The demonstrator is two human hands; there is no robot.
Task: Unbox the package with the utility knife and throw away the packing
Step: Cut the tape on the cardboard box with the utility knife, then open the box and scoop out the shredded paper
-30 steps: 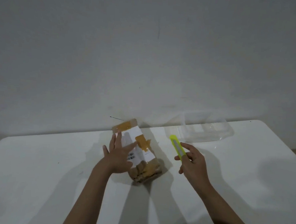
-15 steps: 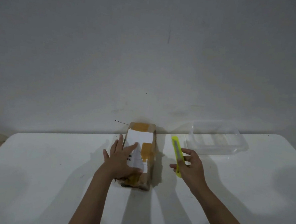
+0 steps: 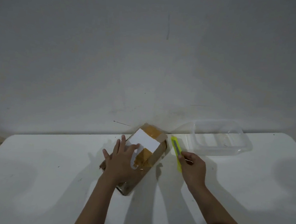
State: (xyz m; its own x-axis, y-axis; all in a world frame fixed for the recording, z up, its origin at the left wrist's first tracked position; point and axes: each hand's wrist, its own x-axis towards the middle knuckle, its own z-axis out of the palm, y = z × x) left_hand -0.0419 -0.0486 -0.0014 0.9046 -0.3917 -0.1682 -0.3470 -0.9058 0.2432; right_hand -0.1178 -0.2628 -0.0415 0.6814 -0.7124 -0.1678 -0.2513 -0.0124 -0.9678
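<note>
Cardboard package point(image 3: 152, 146) ×1, taped, on white table point(image 3: 37, 157).
Left hand point(image 3: 121, 160) flat on it, fingers spread; right hand point(image 3: 193, 168) gripping 1 yellow utility knife point(image 3: 176, 150); 1 clear tub point(image 3: 218, 137) behind.

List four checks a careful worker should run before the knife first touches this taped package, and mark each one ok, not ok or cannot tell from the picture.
1. Package held steady: ok. The left hand lies flat on the cardboard package, fingers spread.
2. Knife in grip: ok. The right hand holds the yellow utility knife, which points away from the person.
3. Blade extended: cannot tell. No blade shows past the tip at this size.
4. Steadying fingers clear of the cutting line: not ok. They reach onto the white label and end beside the orange tape.
5. Knife at the tape: not ok. It is beside the package, on its right.
</note>
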